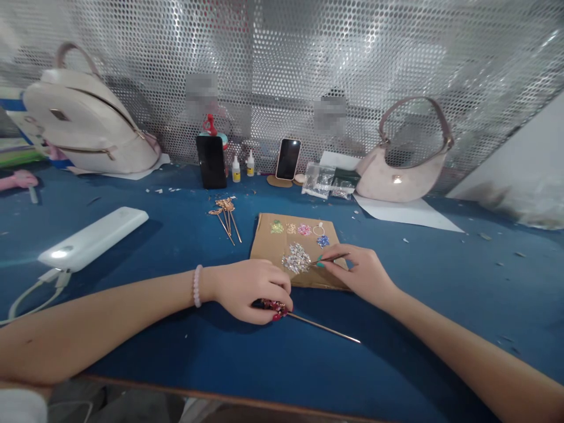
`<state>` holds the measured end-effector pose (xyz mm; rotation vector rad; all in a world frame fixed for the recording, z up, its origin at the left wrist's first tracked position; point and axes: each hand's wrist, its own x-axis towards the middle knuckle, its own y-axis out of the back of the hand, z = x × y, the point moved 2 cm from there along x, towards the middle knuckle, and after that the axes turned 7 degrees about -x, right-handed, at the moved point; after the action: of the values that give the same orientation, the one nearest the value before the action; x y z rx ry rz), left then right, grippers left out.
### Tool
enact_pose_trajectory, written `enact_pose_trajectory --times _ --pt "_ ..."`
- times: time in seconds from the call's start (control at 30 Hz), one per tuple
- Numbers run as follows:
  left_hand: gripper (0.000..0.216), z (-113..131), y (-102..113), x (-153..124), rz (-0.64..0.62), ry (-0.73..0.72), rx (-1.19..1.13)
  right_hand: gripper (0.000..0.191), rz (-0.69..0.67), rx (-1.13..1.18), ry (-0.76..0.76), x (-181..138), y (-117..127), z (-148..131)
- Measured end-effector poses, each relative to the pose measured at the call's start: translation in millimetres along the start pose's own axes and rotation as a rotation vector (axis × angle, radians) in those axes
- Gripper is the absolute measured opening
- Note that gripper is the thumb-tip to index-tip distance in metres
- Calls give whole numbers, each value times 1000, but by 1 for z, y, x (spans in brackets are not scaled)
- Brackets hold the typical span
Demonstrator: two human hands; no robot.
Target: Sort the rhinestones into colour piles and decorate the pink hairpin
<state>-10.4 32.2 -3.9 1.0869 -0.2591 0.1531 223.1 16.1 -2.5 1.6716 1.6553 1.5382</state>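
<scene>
My left hand is closed around the ornate red end of a hairpin, whose long thin metal stick points out to the right over the table. Between the thumb and fingers of my right hand are tweezers, their tips at the right edge of a pile of clear rhinestones. That pile lies on a piece of cardboard. Farther back on it sit small heaps of green stones, pale orange stones, pink stones and blue stones. My left fingers hide part of the ornament.
Several gold hairpins lie behind my left hand. A white power bank with cables is at left. Farther back stand two phones, glue bottles, plastic bags, a backpack and a handbag, before a perforated metal screen.
</scene>
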Motion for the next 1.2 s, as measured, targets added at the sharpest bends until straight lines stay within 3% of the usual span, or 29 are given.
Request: enact_pose_trajectory --times 0.77,0.9,1.2 --pt "19 0 0 2 -6 9 -7 12 -12 -5 -48 2 -1 0" --pt "18 0 0 2 -6 9 -13 13 37 -3 -20 3 -2 0" --pt "18 0 0 2 9 2 -26 11 62 -12 -94 20 -7 12"
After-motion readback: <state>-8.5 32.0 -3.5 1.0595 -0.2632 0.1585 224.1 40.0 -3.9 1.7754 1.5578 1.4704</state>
